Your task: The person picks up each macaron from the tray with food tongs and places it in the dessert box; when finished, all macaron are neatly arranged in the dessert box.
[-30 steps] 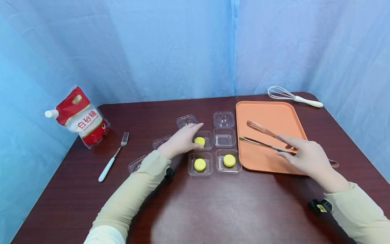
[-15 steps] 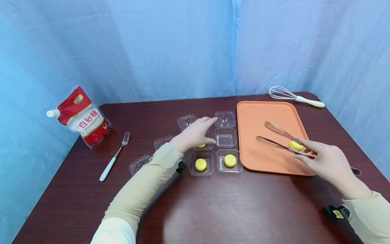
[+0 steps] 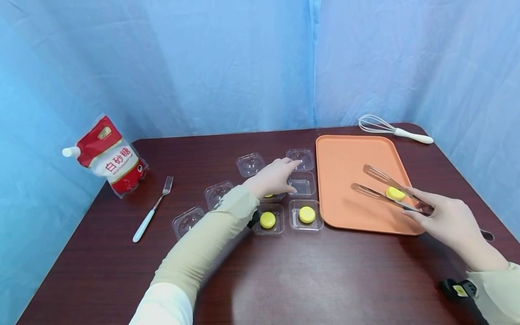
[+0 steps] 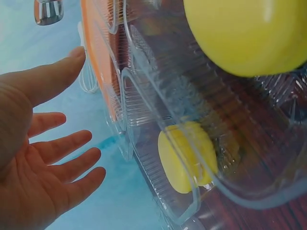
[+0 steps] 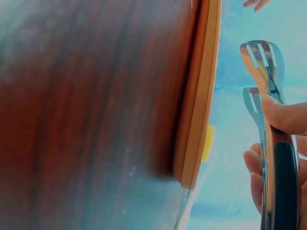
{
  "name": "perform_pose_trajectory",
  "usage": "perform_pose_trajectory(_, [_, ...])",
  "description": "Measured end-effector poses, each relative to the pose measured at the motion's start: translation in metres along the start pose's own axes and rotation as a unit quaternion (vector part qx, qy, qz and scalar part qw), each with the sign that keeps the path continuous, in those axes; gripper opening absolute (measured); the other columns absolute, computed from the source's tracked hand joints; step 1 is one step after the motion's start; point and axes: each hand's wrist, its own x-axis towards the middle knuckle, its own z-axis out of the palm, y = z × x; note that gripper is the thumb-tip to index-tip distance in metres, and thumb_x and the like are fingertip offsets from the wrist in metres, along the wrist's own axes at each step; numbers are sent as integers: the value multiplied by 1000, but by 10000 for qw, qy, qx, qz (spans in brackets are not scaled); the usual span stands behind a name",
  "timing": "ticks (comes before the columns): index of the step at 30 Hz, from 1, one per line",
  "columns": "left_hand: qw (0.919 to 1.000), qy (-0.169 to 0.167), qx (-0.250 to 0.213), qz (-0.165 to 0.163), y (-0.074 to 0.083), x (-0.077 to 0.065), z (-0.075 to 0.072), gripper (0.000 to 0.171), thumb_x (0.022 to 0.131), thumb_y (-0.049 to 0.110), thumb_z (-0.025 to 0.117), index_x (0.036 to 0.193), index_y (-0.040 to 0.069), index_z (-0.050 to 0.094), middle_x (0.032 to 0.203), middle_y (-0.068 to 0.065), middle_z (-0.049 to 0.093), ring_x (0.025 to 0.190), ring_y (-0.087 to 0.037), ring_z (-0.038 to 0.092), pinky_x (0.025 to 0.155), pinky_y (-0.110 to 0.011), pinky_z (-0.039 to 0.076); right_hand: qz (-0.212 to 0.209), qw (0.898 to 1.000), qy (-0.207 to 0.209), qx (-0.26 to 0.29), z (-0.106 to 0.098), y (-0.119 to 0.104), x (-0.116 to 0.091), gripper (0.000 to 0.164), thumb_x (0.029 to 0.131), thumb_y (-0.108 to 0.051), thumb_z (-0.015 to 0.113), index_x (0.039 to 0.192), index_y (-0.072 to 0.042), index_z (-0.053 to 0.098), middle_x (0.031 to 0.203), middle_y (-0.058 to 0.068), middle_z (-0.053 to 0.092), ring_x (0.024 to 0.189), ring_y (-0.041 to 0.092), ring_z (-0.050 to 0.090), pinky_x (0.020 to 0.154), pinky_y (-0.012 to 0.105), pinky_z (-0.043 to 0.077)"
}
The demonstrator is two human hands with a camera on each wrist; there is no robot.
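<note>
The metal tongs with slotted flat tips [image 3: 387,189] are held by the right hand [image 3: 444,219], fingers and thumb curled round the arms near the hinge end. The tips stand apart above the flat orange plastic tray [image 3: 345,180]. A round yellow macaron-shaped cake [image 3: 395,193] lies on the tray, partly behind the tong arms — contact with it cannot be determined.

The left hand [image 3: 274,178] reaches over the clear plastic square container [image 3: 302,183], fingers straight and spread, grasping nothing. This container holds nothing. The hand partly covers a neighbouring container with a yellow cake [image 3: 268,195]. Two nearer containers each hold one yellow cake [image 3: 267,219] [image 3: 306,214].

Clear domed lids [image 3: 219,192] lie to the left and behind. On the dark wooden table [image 3: 284,280] — a white-handled fork [image 3: 152,210], a red-and-white sugar pouch [image 3: 109,155], a wire whisk [image 3: 392,128].
</note>
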Motion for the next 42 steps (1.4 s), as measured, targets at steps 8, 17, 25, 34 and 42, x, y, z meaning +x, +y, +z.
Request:
perform_pose_trajectory(8, [9995, -230, 210, -65, 2, 4, 4, 81, 85, 31, 71, 149, 10, 28, 149, -11, 37, 136, -26, 36, 109, -34, 35, 106, 9999, 32, -46, 0, 3, -1, 51, 71, -10, 79, 119, -4, 65, 58, -5, 51, 47, 1, 27, 46, 22, 21])
perform_pose_trajectory(17, [9985, -369, 384, -87, 2, 4, 7, 78, 85, 35, 70, 148, 10, 31, 149, -11, 37, 136, -27, 36, 110, -35, 34, 221, 9997, -64, -99, -7, 12, -4, 54, 71, -9, 79, 121, -1, 63, 69, 7, 66, 50, -5, 36, 45, 22, 26])
perform_pose_trajectory(25, [9986, -380, 380, -31, 1, 3, 8, 77, 86, 33, 69, 148, 9, 31, 150, -11, 37, 137, -27, 35, 111, -36, 33, 203, 9994, -112, -238, -12, 22, -9, 56, 70, -8, 79, 123, 0, 62, 66, 5, 66, 50, -6, 39, 46, 22, 29])
perform_pose_trajectory(34, [9984, -395, 395, -29, 2, 3, 9, 77, 86, 32, 69, 148, 10, 31, 150, -11, 37, 137, -27, 35, 111, -36, 34, 419, 9982, -249, -337, -21, 34, -13, 59, 70, -15, 81, 122, 2, 61, 58, -3, 56, 48, -3, 35, 47, 23, 29])
perform_pose_trajectory(42, [9983, -447, 382, -47, 0, 6, 9, 79, 85, 32, 71, 149, 10, 29, 151, -12, 35, 139, -24, 33, 111, -34, 33, 731, 9952, -556, -329, -16, 52, -20, 62, 73, -19, 80, 125, 6, 56, 54, -2, 43, 47, 5, 29, 45, 24, 22])
